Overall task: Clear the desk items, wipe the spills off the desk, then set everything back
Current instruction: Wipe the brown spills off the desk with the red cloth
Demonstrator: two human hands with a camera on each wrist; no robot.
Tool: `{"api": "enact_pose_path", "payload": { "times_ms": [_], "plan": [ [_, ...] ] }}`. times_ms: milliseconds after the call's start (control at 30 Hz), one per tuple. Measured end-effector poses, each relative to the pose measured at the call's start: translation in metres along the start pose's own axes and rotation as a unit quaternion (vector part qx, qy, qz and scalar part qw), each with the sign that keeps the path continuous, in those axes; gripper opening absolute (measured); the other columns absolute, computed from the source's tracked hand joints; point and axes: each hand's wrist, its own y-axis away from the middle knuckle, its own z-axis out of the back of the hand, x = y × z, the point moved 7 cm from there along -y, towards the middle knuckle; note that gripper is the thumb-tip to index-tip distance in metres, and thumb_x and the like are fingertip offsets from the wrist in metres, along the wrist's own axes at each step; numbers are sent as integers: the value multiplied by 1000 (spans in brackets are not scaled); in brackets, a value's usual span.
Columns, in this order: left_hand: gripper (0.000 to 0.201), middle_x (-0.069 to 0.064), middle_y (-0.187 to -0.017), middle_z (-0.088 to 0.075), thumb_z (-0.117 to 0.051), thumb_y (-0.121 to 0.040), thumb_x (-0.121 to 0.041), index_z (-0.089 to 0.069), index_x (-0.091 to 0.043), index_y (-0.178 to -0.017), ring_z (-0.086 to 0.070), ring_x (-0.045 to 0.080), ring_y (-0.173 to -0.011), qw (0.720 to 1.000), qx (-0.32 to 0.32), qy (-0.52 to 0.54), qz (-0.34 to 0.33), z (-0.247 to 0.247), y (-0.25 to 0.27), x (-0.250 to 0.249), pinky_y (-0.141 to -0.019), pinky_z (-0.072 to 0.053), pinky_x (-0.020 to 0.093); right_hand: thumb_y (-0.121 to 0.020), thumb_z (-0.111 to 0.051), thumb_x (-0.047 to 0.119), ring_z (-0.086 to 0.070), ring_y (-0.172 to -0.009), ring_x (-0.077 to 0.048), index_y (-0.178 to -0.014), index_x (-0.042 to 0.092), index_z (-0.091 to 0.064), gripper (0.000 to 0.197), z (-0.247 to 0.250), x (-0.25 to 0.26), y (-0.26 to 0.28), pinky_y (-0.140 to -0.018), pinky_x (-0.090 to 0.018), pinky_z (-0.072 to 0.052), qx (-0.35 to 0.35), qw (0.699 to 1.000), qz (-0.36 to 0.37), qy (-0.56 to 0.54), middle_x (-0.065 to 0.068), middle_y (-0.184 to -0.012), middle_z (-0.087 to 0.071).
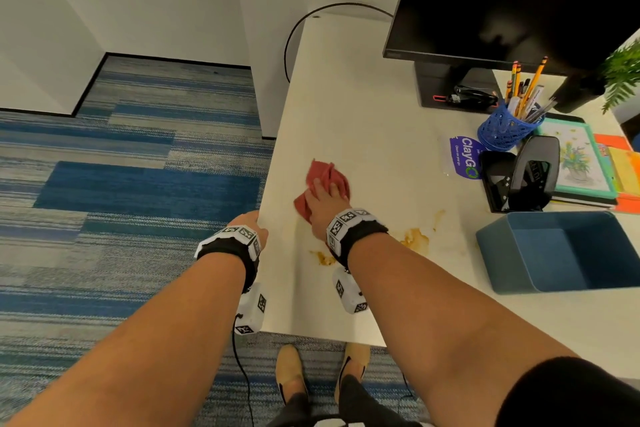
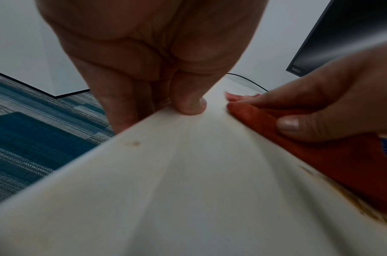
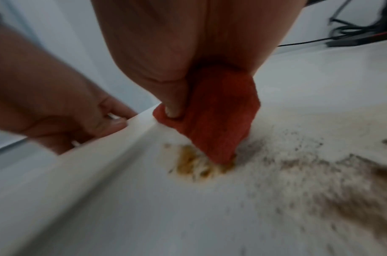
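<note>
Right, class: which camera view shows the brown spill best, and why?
The head view: the spill shows sharp, its patches spread on the desk. The right wrist view shows it close but blurred, the cloth touching it; the left wrist view only a streak beside the cloth.

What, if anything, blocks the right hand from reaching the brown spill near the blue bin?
Probably nothing, so yes: the right hand holds the red cloth on bare desk, and the brown spill lies just beside its wrist, short of the blue bin, with nothing between.
</note>
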Motion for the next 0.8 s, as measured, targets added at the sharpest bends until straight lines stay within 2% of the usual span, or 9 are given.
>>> {"api": "enact_pose_path", "payload": {
  "times_ms": [100, 167, 233, 300, 400, 467, 600, 667, 800],
  "plan": [
    [39, 13, -126, -59, -46, -95, -16, -48, -13, -134, -58, 30, -110, 1000, 2, 1, -3, 1, 0, -1, -80, -42, 27, -91, -51, 15, 3, -148, -36, -154, 22, -11, 74, -17, 21, 10, -119, -53, -7, 37, 995, 89, 36, -1, -162, 8],
    [40, 13, -126, -59, -47, -94, -15, -47, -13, -135, -58, 30, -110, 1000, 2, -1, -3, 2, 0, -2, -81, -43, 27, -95, -46, 18, 6, -149, -31, -154, 25, -9, 70, -22, 19, 15, -119, -51, -4, 49, 992, 110, 37, 1, -162, 9],
    [39, 13, -126, -59, -46, -95, -16, -47, -12, -134, -58, 30, -111, 1000, 2, -8, -1, 3, 1, -3, -84, -44, 29, -97, -45, 20, 5, -149, -29, -154, 25, -7, 69, -17, 7, 15, -119, -49, -3, 38, 995, 90, 18, 1, -162, 10],
    [37, 13, -126, -58, -44, -96, -16, -48, -11, -132, -57, 30, -112, 1000, 2, -16, 0, 2, 1, -3, -86, -44, 29, -96, -46, 22, 3, -149, -31, -154, 23, -5, 71, -8, -7, 10, -120, -49, -6, 10, 999, 34, -10, -1, -162, 10],
    [34, 14, -124, -59, -43, -96, -16, -50, -10, -129, -58, 30, -110, 1000, -6, -17, 0, 1, 2, -2, -81, -42, 28, -92, -49, 22, 1, -147, -37, -154, 20, -5, 76, -3, -6, 1, -120, -51, -7, -7, 1000, 0, 8, -4, -161, 9],
    [35, 13, -123, -60, -44, -95, -16, -50, -11, -129, -58, 30, -108, 1000, -6, -11, -1, 1, 1, -1, -79, -42, 28, -89, -52, 20, 1, -147, -38, -154, 22, -8, 78, -9, 11, 3, -119, -53, -7, 1, 998, 47, 37, -3, -161, 8],
    [40, 14, -127, -57, -45, -95, -16, -46, -13, -135, -57, 31, -111, 1000, -1, -8, -5, 3, 1, -2, -85, -44, 30, -95, -47, 24, 7, -149, -29, -154, 26, -8, 71, -28, 20, 19, -119, -50, -3, 42, 988, 135, 59, 2, -162, 11],
    [42, 13, -129, -57, -44, -95, -17, -44, -14, -137, -57, 31, -112, 1000, -5, -9, -4, 3, 2, -3, -89, -45, 32, -97, -45, 26, 7, -149, -27, -154, 27, -8, 68, -26, 4, 24, -119, -48, -2, 35, 992, 115, 34, 2, -161, 11],
    [42, 12, -133, -54, -43, -97, -17, -43, -14, -138, -55, 31, -116, 1000, -13, -6, 3, 2, 4, -3, -92, -45, 32, -97, -43, 24, 7, -149, -31, -154, 23, -2, 70, -9, -29, 18, -119, -48, -3, 4, 1000, -3, -12, -1, -161, 15]
  ]
}}
